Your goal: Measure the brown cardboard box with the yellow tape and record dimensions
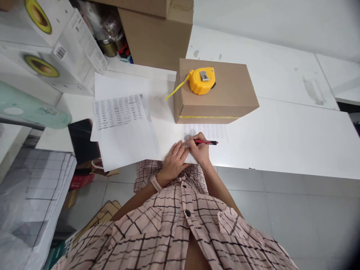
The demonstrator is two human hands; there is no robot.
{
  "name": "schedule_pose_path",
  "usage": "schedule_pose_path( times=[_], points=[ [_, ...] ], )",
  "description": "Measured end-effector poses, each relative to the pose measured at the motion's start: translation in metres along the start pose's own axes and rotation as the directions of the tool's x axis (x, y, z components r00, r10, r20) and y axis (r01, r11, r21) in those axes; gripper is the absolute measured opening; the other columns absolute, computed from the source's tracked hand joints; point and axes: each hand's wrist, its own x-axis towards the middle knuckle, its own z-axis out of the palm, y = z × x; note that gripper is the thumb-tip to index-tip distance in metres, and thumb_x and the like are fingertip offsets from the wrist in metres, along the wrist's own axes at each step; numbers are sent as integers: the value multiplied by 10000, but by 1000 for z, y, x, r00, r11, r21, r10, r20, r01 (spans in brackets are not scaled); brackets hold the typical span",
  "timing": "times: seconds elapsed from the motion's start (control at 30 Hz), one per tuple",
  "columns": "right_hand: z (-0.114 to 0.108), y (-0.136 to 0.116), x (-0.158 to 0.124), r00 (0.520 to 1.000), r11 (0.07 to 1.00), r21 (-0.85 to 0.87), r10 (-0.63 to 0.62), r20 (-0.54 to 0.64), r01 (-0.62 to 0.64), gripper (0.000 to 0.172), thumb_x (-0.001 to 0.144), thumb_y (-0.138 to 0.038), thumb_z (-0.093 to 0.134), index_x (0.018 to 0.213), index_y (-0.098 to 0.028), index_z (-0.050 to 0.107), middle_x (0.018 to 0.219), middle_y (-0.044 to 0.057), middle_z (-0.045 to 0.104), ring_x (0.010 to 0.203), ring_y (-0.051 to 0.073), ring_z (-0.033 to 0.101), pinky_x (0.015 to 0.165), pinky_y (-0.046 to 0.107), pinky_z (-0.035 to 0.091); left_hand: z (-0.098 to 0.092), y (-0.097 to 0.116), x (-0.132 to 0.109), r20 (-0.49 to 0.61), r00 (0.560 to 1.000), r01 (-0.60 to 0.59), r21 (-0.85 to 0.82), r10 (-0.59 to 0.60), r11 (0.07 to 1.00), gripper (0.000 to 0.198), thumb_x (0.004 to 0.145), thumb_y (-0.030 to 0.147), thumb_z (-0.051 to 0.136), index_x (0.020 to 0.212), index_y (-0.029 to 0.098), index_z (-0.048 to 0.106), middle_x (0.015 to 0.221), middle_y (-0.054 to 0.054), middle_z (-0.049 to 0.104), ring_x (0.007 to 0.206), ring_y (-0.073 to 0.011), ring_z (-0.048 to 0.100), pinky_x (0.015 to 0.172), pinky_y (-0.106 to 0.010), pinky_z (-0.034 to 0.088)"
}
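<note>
My right hand (199, 148) is closed around a red pen (207, 142), whose tip rests on a printed sheet (208, 131) at the near edge of the white table (287, 138). My left hand (174, 160) lies flat with fingers stretched out, pressing on the paper just left of the pen hand. Directly behind the sheet stands a brown cardboard box (225, 92) with a yellow tape measure (201, 80) on top, its yellow blade hanging off the box's left side and running along the box's front lower edge.
More printed sheets (119, 112) lie to the left. White avocado-print boxes (56, 45) and large cartons (157, 33) stack at the back left. A dark phone-like slab (81, 138) sits at the table's left end. Folded cardboard and plastic-wrapped goods lie on the floor at left.
</note>
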Motion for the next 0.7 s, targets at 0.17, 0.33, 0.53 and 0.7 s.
schedule_pose_path(
  times=[0.17,0.33,0.53,0.7],
  points=[
    [0,2,0,999,1000,4,-16,-39,16,258,875,-329,636,704,-247,462,656,-53,497,641,132,489,650,303,418,0,0,0,10,1000,4,-10,-4,1000,672,1027,552,505,1486,62,519,1584,-223,499,1529,-356,404,1267,-531,352],
    [0,3,0,999,1000,-19,-16,-32,15,252,874,-340,636,707,-244,474,664,-50,508,646,133,489,658,309,420,0,0,0,3,1000,8,-4,-8,1000,659,1043,568,452,1485,83,519,1591,-201,499,1536,-342,396,1266,-526,353],
    [-1,-1,0,1000,1000,5,-12,-11,12,224,837,-265,636,699,-246,462,664,-51,497,649,134,485,658,312,414,1,0,0,2,1000,10,-9,-10,1000,672,1039,587,441,1473,81,533,1596,-204,490,1544,-340,382,1267,-533,353],
    [-1,-3,0,1000,1000,-13,7,-18,-7,239,840,-286,631,698,-249,443,655,-54,485,653,133,475,661,307,421,0,0,-1,40,999,33,-25,-32,999,660,1039,589,440,1492,116,524,1613,-177,478,1556,-322,365,1274,-536,349]
  ],
)
